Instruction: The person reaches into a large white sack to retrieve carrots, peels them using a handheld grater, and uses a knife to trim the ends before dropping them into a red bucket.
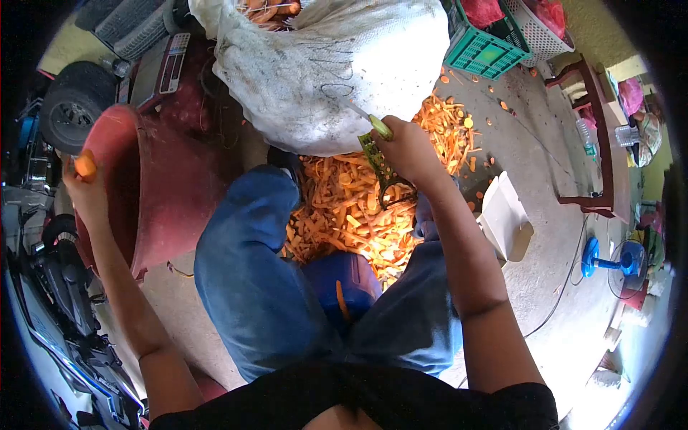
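Observation:
My left hand (87,188) is closed around an orange carrot piece (85,165), at the rim of a large red bin (172,193). My right hand (410,152) grips a knife (380,127) by its light green handle, its narrow blade pointing up and left across the white sack. Just below that hand is a green perforated strip (378,159) with a dark loop at its lower end. Under it, between my knees, a heap of carrot peelings and pieces (344,204) covers the floor.
A stuffed white sack (322,79) stands in front, carrots showing at its mouth. A blue container (340,283) sits between my thighs. To the right are an opened white carton (505,215), a green crate (487,43) and a blue fan (609,261). Tyres (75,107) and a motorbike line the left.

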Demonstrator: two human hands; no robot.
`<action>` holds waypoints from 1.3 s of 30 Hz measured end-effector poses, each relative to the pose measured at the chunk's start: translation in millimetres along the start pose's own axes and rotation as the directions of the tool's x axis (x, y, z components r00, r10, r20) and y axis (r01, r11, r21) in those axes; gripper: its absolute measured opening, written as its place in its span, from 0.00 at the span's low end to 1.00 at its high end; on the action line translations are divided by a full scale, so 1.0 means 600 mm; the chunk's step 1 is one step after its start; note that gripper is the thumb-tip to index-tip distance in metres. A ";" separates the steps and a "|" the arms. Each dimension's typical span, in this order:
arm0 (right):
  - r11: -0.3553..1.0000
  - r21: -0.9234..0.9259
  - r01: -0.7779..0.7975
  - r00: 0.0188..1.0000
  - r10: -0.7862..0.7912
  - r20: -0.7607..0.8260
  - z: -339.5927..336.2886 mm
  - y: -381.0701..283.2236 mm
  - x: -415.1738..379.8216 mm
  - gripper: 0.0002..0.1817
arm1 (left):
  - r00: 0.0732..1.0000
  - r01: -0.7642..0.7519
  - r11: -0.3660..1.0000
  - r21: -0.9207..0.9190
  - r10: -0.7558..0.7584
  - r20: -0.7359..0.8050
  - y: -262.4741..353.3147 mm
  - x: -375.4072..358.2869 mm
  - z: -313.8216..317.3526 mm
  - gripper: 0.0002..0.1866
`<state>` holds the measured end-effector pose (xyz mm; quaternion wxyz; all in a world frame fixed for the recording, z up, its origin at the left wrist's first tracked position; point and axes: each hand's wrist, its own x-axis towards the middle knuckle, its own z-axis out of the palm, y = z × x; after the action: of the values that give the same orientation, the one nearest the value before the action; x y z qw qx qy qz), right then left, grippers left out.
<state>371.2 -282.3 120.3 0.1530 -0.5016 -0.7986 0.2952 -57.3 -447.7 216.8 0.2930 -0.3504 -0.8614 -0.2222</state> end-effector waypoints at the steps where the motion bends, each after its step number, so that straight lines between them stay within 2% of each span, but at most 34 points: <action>1: 1.000 -0.019 -0.006 1.000 0.006 -0.014 -0.002 0.002 -0.001 0.12 | 0.996 0.017 0.904 0.428 0.025 -0.091 -0.004 -0.002 -0.001 0.34; 2: 1.000 -0.013 -0.001 1.000 0.001 -0.020 -0.005 0.001 -0.002 0.12 | 0.995 0.018 0.903 0.429 0.028 -0.100 -0.003 -0.005 0.004 0.34; 4: 0.997 0.078 0.019 0.997 -0.013 -0.073 -0.006 0.001 -0.004 0.12 | 0.975 -0.142 0.933 0.330 0.190 -0.119 0.021 -0.017 0.009 0.36; 6: 0.996 0.083 0.015 0.998 -0.010 -0.058 -0.008 -0.001 -0.005 0.12 | 0.906 -0.407 0.910 0.075 0.413 -0.094 0.090 -0.023 0.024 0.31; 7: 0.996 0.086 0.010 0.999 -0.006 -0.049 -0.009 -0.003 -0.006 0.11 | 0.857 -0.514 0.854 -0.087 0.507 -0.089 0.137 -0.023 0.031 0.29; 9: 0.997 0.081 0.015 1.000 -0.013 -0.015 -0.010 -0.001 -0.007 0.11 | 0.808 -0.574 0.761 -0.301 0.585 -0.062 0.223 -0.016 0.066 0.24; 11: 0.998 0.058 0.008 0.999 -0.011 0.048 -0.008 0.001 -0.007 0.11 | 0.698 -0.671 0.610 -0.422 0.711 -0.081 0.301 -0.013 0.107 0.22; 12: 0.998 0.056 0.004 0.999 -0.006 0.045 -0.009 0.000 -0.009 0.11 | 0.647 -0.692 0.550 -0.467 0.759 -0.065 0.332 -0.006 0.134 0.21; 14: 1.000 0.029 0.008 0.997 -0.010 0.081 -0.020 -0.006 -0.015 0.11 | 0.627 -0.699 0.551 -0.456 0.779 -0.019 0.390 -0.004 0.191 0.20; 15: 0.999 0.020 0.046 0.995 -0.047 0.086 -0.027 -0.008 -0.018 0.12 | 0.608 -0.702 0.506 -0.501 0.793 -0.052 0.406 0.011 0.250 0.14; 16: 0.999 0.015 0.030 0.996 -0.031 0.087 -0.025 -0.003 -0.018 0.12 | 0.604 -0.699 0.498 -0.514 0.795 -0.051 0.426 0.019 0.280 0.14; 17: 0.999 0.012 0.049 0.996 -0.049 0.069 -0.021 0.003 -0.015 0.13 | 0.613 -0.556 0.570 -0.605 0.773 0.164 0.448 0.023 0.303 0.12; 18: 0.998 0.007 0.068 0.996 -0.068 0.052 -0.017 0.010 -0.012 0.15 | 0.571 -0.397 0.644 -0.654 0.731 0.374 0.466 0.027 0.325 0.12; 19: 0.997 0.005 0.072 0.995 -0.072 0.070 -0.014 0.014 -0.007 0.14 | 0.566 -0.395 0.636 -0.664 0.737 0.369 0.472 0.030 0.357 0.12; 21: 0.999 0.000 0.036 0.994 -0.035 0.104 -0.017 0.008 -0.005 0.14 | 0.443 -0.743 0.566 -0.357 0.816 0.370 0.472 0.034 0.419 0.17; 22: 1.000 -0.001 0.018 0.990 -0.017 0.141 -0.020 0.004 -0.005 0.13 | 0.433 -0.745 0.557 -0.367 0.823 0.369 0.481 0.051 0.450 0.17; 23: 0.999 0.005 0.050 0.993 -0.050 0.109 -0.018 0.003 -0.008 0.13 | 0.243 -0.796 0.512 -0.322 0.759 0.604 0.490 0.073 0.480 0.19; 24: 0.999 0.007 0.041 0.993 -0.042 0.111 -0.015 0.005 -0.008 0.13 | 0.050 -0.843 0.452 -0.293 0.607 0.793 0.498 0.083 0.496 0.21; 25: 0.999 0.017 0.041 0.989 -0.043 0.143 -0.012 0.006 -0.007 0.13 | 0.208 -0.647 0.732 -0.214 0.440 0.874 0.523 0.060 0.434 0.22; 26: 0.999 0.028 0.045 0.984 -0.049 0.173 -0.010 0.005 -0.006 0.13 | 0.207 -0.648 0.731 -0.213 0.438 0.875 0.521 0.050 0.431 0.22; 28: 0.999 0.026 0.043 0.978 -0.047 0.204 -0.005 0.000 -0.005 0.13 | 0.366 -0.379 0.888 -0.260 0.402 0.839 0.526 0.035 0.436 0.23; 29: 0.999 0.022 0.035 0.970 -0.039 0.239 -0.003 -0.001 -0.005 0.13 | 0.363 -0.379 0.886 -0.268 0.409 0.837 0.528 0.037 0.435 0.23; 31: 0.999 0.037 0.034 0.967 -0.042 0.252 0.007 -0.005 -0.004 0.13 | 0.193 -0.377 0.858 -0.349 0.441 0.877 0.530 0.043 0.414 0.21; 32: 0.997 0.063 0.042 0.961 -0.058 0.270 0.013 -0.008 -0.006 0.13 | 0.183 -0.375 0.858 -0.350 0.439 0.880 0.530 0.039 0.402 0.21; 34: 0.996 0.090 0.028 0.956 -0.053 0.287 0.025 -0.009 -0.011 0.12 | 0.100 -0.126 0.911 -0.392 0.405 0.909 0.542 0.034 0.380 0.19; 35: 0.995 0.081 0.053 0.949 -0.075 0.305 0.037 -0.006 -0.013 0.11 | 0.123 -0.159 0.902 -0.402 0.422 0.898 0.532 0.042 0.424 0.17; 39: 0.995 0.055 0.084 0.912 -0.099 0.398 0.047 -0.005 -0.020 0.10 | 0.094 -0.286 0.855 -0.431 0.473 0.876 0.534 0.042 0.432 0.18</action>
<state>359.4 -302.9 100.9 0.0092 -0.3900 -0.8300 0.3986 72.9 -73.3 101.0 -0.2887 -0.6403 -0.7088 0.0651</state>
